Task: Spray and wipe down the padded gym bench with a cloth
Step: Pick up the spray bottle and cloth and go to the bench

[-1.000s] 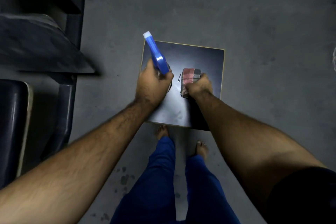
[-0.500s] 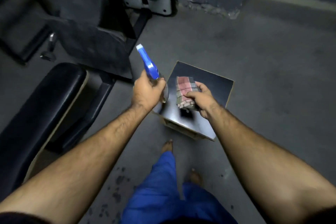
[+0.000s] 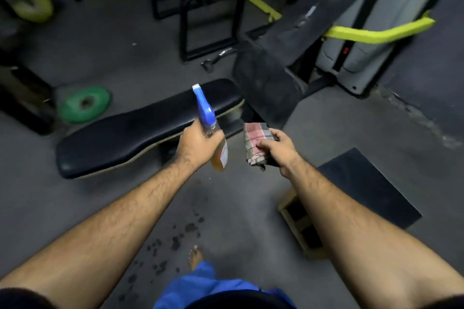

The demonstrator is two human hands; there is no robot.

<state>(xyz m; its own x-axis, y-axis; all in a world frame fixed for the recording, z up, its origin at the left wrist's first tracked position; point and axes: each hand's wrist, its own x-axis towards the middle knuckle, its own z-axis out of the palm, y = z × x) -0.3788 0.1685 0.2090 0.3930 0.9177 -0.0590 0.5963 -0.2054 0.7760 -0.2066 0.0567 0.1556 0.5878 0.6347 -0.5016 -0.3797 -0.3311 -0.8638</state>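
A long black padded gym bench (image 3: 130,130) lies across the floor ahead, slanting from lower left to upper right. My left hand (image 3: 198,143) grips a spray bottle (image 3: 207,113) with a blue nozzle head and amber liquid, held upright just in front of the bench's near edge. My right hand (image 3: 277,147) holds a folded red-and-grey checked cloth (image 3: 254,143) in the air, to the right of the bottle and off the bench.
A low box with a dark top (image 3: 361,188) stands on the floor at the right. A green weight plate (image 3: 84,104) lies beyond the bench at left. A black machine with yellow bars (image 3: 376,32) rises at the back right. My bare foot (image 3: 195,256) is below.
Both hands lifted the bottle and cloth off the dark-topped box. The view swung left, so the bench now lies straight ahead and the box sits at the right.
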